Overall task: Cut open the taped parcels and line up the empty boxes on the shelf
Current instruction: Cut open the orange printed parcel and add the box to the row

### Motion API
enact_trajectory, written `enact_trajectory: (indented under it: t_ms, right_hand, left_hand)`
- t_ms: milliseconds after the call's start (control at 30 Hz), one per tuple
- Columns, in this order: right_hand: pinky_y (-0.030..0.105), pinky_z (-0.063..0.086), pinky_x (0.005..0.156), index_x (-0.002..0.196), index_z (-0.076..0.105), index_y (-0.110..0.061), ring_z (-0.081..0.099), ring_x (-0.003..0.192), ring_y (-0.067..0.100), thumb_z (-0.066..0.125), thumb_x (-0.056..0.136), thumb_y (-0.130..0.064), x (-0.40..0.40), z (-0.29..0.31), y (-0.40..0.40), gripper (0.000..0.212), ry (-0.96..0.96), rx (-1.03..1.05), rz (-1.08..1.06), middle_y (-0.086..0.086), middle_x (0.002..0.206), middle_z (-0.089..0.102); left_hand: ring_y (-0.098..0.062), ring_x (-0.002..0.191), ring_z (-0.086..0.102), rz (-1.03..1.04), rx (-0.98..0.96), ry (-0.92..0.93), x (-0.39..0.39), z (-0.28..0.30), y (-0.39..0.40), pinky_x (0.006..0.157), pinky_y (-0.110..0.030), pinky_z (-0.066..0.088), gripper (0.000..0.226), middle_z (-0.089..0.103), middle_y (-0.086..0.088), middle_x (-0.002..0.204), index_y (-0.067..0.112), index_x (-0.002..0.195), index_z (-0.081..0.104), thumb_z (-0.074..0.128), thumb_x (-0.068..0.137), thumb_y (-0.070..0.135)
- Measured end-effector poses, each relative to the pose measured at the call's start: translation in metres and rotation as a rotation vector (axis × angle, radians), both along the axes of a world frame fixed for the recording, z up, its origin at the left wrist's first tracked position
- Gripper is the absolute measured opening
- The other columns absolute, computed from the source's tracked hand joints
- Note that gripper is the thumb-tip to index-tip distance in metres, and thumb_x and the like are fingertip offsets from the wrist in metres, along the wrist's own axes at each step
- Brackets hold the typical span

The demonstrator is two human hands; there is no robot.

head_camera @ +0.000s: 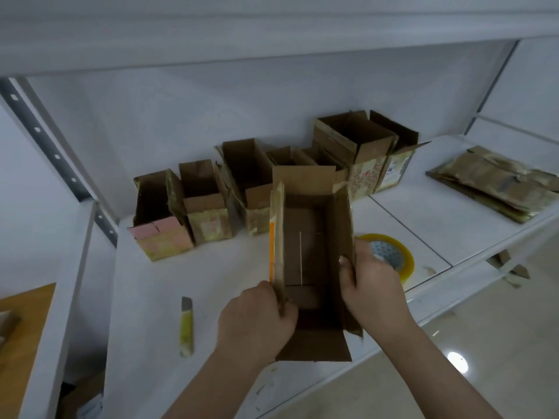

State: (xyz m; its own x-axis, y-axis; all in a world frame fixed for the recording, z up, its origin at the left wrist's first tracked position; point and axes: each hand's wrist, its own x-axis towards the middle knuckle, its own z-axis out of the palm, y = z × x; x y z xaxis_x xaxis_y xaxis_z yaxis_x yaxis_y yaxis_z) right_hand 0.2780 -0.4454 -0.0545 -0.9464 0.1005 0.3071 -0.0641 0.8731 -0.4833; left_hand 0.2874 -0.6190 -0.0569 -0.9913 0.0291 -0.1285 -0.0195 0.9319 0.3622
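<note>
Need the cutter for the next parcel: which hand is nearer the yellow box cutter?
Left. The left hand grips the open box's left wall, beside the box cutter; the right hand grips the far wall.

Held box (305,261): brown cardboard, open, empty, flaps up, orange strip on its left wall; stood at the shelf's (145,282) front edge.
Row of boxes (248,189): open, empty, tape-covered, upright; lined side by side along the shelf's back.
Knife (186,326): yellow, flat near the front-left.

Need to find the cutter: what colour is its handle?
Yellow-green handle on the cutter; head view.
</note>
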Motion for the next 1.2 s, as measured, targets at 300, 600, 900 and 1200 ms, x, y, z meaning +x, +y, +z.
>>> enact_trajectory:
  t_ms: [300, 600, 900, 1200]
  right_hand:
    - [0.032, 0.055, 0.073, 0.107, 0.045, -0.031, 0.066, 0.089, 0.015, 0.06, 0.087, -0.053, 0.027, 0.0, 0.006, 0.033, -0.277, -0.015, -0.089, -0.011, 0.089, 0.064]
    - [0.032, 0.04, 0.049, 0.062, 0.045, -0.019, 0.052, 0.054, 0.015, 0.065, 0.09, -0.039, 0.029, 0.021, 0.029, 0.039, -0.158, -0.193, -0.159, -0.001, 0.054, 0.051]
    - [0.027, 0.039, 0.053, 0.072, 0.063, -0.018, 0.056, 0.059, 0.01, 0.046, 0.079, -0.07, 0.019, 0.087, 0.151, 0.055, 0.046, -0.106, -0.207, -0.009, 0.056, 0.057]
    - [0.03, 0.05, 0.072, 0.11, 0.071, -0.028, 0.063, 0.079, 0.003, 0.039, 0.063, -0.082, 0.036, 0.094, 0.309, 0.078, 0.085, -0.217, -0.244, -0.019, 0.077, 0.068]
  left_hand:
    - [-0.012, 0.063, 0.057, -0.013, 0.203, 0.129, -0.03, -0.011, -0.032, 0.058, -0.023, 0.042, 0.031, 0.055, 0.002, 0.072, 0.018, 0.077, 0.049, 0.043, 0.102, 0.037]
    - [-0.013, 0.052, 0.05, -0.072, 0.377, 0.391, -0.025, 0.01, -0.028, 0.048, -0.024, 0.029, 0.036, 0.049, -0.001, 0.055, 0.015, 0.068, 0.047, 0.051, 0.097, 0.035]
    - [-0.01, 0.055, 0.05, -0.251, 0.546, 0.65, -0.04, 0.071, 0.102, 0.048, -0.016, 0.036, 0.036, 0.038, 0.012, 0.049, 0.035, 0.06, 0.037, 0.045, 0.095, 0.04]
    - [-0.011, 0.052, 0.05, -0.236, 0.587, 0.603, -0.066, 0.069, 0.279, 0.048, -0.022, 0.039, 0.035, 0.049, 0.003, 0.055, 0.024, 0.063, 0.047, 0.047, 0.097, 0.033]
